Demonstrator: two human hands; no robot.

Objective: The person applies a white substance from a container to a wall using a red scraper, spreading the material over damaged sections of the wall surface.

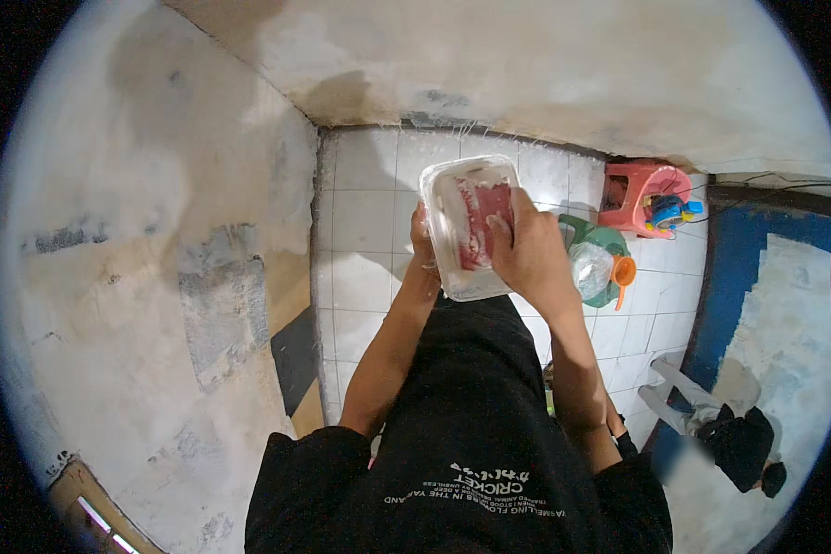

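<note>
Over the tiled floor, in front of my body, I hold a white rectangular plastic tub [433, 217] smeared inside with white paste. My left hand [422, 238] grips the tub's left side, its fingers partly hidden beneath and behind it. In my right hand [537, 245] is a flat red putty spreader [495, 203], held inside the tub. White paste coats part of the spreader, mostly along its left edge. My right thumb lies across its face, and the other fingers are mostly hidden behind it.
A pink plastic stool [626, 205] stands by the far wall with a blue and yellow object [671, 212] on it. Nearer are a green container [609, 240], a clear plastic bag [589, 270] and an orange dipper [624, 271]. Another person [737, 445] is at right. Patched walls [222, 314] enclose the floor.
</note>
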